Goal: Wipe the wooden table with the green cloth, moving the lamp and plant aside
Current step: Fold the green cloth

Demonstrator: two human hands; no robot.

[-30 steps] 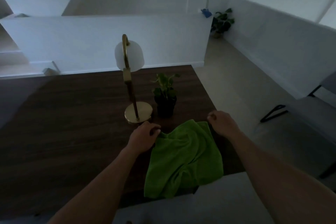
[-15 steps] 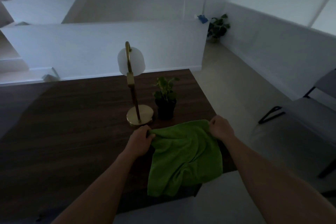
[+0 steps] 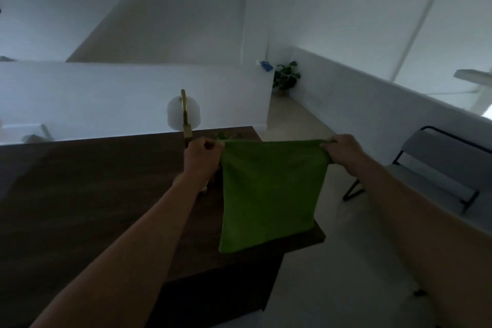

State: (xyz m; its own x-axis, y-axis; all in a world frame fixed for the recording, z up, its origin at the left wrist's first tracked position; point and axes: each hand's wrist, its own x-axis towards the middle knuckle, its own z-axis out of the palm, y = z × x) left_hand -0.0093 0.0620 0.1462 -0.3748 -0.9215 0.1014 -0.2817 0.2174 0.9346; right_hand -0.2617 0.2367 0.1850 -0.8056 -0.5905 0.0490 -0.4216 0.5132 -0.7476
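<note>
Cloth [image 3: 271, 192], soft, light and limp, hangs spread above the table [image 3: 93, 194] edge, left hand [image 3: 202, 157] and right hand [image 3: 343, 152] each pinching a top corner, best hold there.

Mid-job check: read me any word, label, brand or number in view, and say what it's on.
None readable. The green cloth, pinched at its top corners by the left hand and right hand, shows a plain face, no tag or print.
The lamp bears no visible marking.
The small blue object in the background is too small and blurred to read.
</note>
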